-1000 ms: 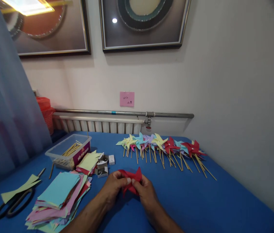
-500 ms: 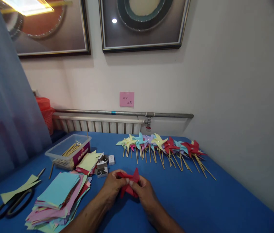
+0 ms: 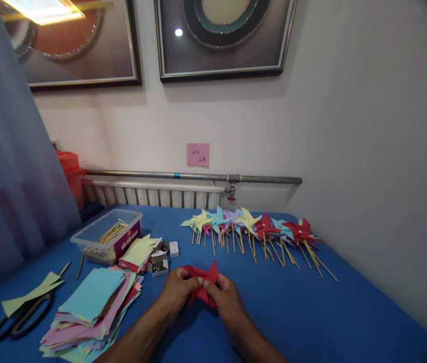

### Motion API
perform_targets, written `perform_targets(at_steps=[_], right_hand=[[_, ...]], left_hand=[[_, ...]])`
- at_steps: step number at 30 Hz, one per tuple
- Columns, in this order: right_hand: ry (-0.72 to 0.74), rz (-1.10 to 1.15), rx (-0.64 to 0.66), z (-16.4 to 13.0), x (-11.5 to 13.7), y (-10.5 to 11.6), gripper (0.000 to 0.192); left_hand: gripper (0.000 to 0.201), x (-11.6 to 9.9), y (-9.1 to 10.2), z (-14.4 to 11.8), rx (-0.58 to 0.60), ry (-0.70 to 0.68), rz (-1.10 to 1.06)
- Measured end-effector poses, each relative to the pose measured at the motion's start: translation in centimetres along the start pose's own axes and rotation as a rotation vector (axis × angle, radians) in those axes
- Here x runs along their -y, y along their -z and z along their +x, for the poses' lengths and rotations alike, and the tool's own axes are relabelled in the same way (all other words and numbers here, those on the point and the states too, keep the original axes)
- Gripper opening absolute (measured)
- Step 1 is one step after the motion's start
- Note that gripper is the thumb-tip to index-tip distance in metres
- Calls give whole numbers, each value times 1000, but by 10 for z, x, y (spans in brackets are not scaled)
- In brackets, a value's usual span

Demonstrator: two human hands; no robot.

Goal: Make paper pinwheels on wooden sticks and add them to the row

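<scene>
Left hand (image 3: 175,292) and right hand (image 3: 225,297) both pinching a folded red paper pinwheel (image 3: 202,285), keeping the points bent in. Held just above the blue table (image 3: 312,312), near the row of finished paper pinwheels on sticks (image 3: 253,229).

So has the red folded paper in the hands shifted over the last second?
Yes, slightly: the red paper sits a little lower and nearer the small open box than before, held between both hands.

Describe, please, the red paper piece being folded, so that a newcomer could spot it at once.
On the blue table, look at the near middle, in front of the row of finished pinwheels and right of the stack of coloured paper. There the left hand and right hand pinch a red paper piece. Unlike the pinwheels, it has no stick.
</scene>
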State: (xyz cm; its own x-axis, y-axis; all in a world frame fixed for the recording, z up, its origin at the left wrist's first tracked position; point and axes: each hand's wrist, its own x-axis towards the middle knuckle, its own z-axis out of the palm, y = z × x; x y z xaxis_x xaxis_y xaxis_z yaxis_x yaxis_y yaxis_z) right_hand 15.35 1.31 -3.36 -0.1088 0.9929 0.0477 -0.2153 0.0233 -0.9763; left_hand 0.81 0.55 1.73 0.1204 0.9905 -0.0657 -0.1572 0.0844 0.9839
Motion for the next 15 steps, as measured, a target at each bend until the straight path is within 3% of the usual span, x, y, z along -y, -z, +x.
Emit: perform_targets(at_steps=[8, 15], right_hand=[[38, 24, -23, 5, -12, 0, 51], [29, -31, 10, 1, -3, 1, 51]], left_hand=[[32, 7, 1, 6, -97, -15, 75], [32, 10, 3, 6, -20, -90, 106]])
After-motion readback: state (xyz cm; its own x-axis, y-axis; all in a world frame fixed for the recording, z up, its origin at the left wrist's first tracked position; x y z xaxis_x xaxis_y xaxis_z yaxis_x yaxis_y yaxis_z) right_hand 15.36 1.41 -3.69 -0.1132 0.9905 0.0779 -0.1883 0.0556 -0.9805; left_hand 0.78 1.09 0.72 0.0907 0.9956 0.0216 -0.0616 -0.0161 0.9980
